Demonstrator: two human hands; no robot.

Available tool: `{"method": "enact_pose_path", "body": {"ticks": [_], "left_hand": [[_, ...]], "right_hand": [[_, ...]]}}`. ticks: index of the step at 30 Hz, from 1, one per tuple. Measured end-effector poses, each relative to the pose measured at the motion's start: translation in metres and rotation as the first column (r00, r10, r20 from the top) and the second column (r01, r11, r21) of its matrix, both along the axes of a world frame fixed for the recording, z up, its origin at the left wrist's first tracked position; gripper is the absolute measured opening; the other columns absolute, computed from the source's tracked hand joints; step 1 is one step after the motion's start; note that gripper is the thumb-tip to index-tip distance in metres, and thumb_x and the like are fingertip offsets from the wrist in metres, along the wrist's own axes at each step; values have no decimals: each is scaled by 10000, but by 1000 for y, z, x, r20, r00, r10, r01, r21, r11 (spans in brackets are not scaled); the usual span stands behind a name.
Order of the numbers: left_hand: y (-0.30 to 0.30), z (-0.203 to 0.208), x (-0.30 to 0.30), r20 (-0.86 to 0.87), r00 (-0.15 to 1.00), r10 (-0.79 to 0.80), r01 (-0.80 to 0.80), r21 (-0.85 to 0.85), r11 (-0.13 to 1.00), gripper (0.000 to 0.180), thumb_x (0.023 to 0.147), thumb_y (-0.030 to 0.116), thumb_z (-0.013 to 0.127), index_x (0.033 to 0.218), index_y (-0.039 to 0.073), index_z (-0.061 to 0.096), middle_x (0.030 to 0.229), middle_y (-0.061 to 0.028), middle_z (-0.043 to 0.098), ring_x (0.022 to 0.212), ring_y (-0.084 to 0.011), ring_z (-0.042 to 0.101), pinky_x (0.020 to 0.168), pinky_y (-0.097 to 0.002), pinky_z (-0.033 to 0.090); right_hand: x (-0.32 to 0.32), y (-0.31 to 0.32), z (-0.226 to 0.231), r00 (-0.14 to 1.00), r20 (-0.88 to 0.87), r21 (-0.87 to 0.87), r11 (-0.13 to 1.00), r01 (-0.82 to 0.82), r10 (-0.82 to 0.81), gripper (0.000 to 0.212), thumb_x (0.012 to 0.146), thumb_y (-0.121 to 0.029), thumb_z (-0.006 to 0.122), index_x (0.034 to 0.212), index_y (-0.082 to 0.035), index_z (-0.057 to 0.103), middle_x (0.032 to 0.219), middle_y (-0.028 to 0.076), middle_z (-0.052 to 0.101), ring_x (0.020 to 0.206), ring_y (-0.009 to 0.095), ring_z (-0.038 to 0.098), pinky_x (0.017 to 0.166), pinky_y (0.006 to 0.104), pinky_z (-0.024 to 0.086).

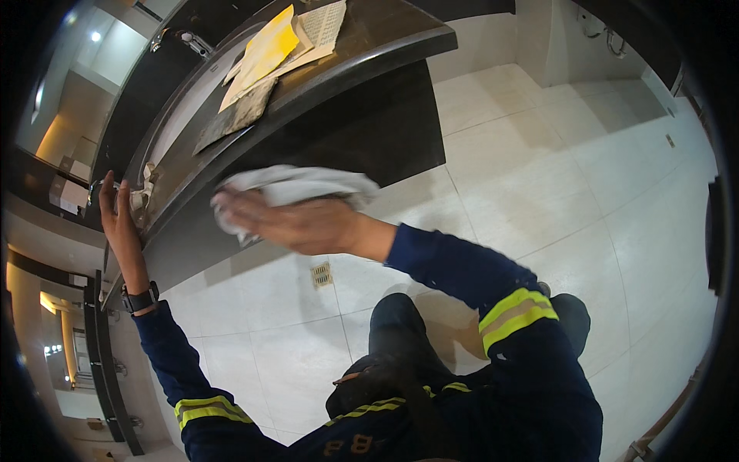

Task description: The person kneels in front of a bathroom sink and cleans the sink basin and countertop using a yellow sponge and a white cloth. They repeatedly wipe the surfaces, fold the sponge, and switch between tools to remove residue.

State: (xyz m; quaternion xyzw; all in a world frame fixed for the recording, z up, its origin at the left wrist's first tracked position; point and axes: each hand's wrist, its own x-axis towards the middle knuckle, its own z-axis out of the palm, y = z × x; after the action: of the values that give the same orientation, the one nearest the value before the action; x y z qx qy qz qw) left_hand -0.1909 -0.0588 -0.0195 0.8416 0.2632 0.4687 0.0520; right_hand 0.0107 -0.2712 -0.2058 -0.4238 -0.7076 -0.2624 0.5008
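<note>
Right hand (296, 223) pressed a white cloth (296, 187) flat against the dark counter front (369, 131), palm spread. Left hand (115, 212) braced open on the counter edge at nine o'clock. Risk: a wide sweep might dislodge the papers (269, 54) at eleven o'clock.

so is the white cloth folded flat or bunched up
Bunched up. The white cloth shows crumpled, uneven folds under the right hand, pressed against the dark counter front, not laid flat.

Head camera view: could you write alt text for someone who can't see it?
A person's right hand presses a white cloth against the dark front of a counter. The left hand rests at the counter's edge; yellow papers lie on top, pale tiled floor below.
</note>
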Motion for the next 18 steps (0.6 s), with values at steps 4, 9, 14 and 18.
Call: {"method": "enact_pose_path", "body": {"ticks": [4, 9, 14, 18], "left_hand": [[13, -2, 1, -53, 999, -4, 3, -32, 1000, 571, 988, 407, 600, 1424, 47, 522, 1446, -166, 520, 1344, -277, 480, 1138, -396, 321], [11, -3, -6, -75, 997, -28, 24, -48, 999, 560, 998, 393, 587, 1432, 48, 512, 1447, -166, 514, 1334, -268, 485, 1134, -384, 324], [7, 1, -10, -79, 997, -16, 14, -30, 999, 577, 1005, 420, 566, 1438, 44, 504, 1438, -166, 517, 1330, -275, 487, 1138, -390, 319], [5, -1, 0, -80, 997, -16, 15, -14, 1000, 584, 1002, 423, 570, 1439, 41, 505, 1436, -162, 518, 1331, -269, 484, 1145, -389, 306]], "right_hand": [[-13, 34, 21, 980, 158, 35, 991, -132, 125, 443, 905, -139, 555, 1304, 53, 569, 1264, 183, 655, 1063, 315, 689, 933, 397, 554], [32, -25, 44, 983, 184, 11, 1000, -6, 4, 376, 895, -107, 558, 1247, 12, 620, 1196, 138, 695, 1023, 263, 711, 887, 366, 584], [80, -82, 15, 858, -38, 214, 835, 507, -512, 465, 901, -162, 609, 1366, -161, 601, 1458, 46, 545, 1332, 254, 522, 1088, 421, 440], [63, -73, -50, 568, -486, 82, 612, 786, -664, 574, 840, -193, 700, 1388, -84, 570, 1519, 162, 451, 1465, 394, 317, 1181, 582, 210]]}}
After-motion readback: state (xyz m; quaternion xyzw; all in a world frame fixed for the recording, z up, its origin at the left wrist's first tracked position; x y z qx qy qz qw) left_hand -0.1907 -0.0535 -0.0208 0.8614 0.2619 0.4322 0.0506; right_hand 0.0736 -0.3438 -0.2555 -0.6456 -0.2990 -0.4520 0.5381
